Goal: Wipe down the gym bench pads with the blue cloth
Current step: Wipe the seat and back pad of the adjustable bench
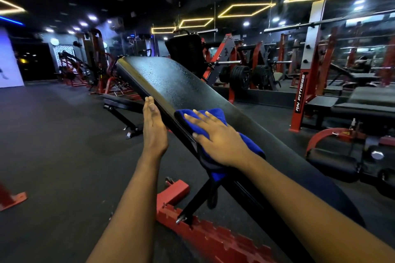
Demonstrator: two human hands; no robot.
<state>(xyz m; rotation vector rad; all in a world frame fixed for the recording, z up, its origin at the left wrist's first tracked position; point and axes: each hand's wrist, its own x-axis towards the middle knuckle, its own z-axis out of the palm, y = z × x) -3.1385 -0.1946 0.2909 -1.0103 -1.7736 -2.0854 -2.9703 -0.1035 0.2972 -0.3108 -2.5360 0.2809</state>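
Note:
A long black inclined bench pad (171,83) runs from the upper middle down to the lower right, its upper part speckled with droplets. The blue cloth (215,115) lies on the pad's middle and hangs over its left edge. My right hand (215,139) presses flat on the cloth with straight, spread fingers. My left hand (154,126) rests with straight fingers against the pad's left side edge, just left of the cloth.
The bench's red toothed frame (213,239) and black support strut (196,203) sit below the pad. A low black bench (121,107) stands on the dark floor to the left. Red racks (303,83), weight plates (239,77) and other benches (363,109) fill the right.

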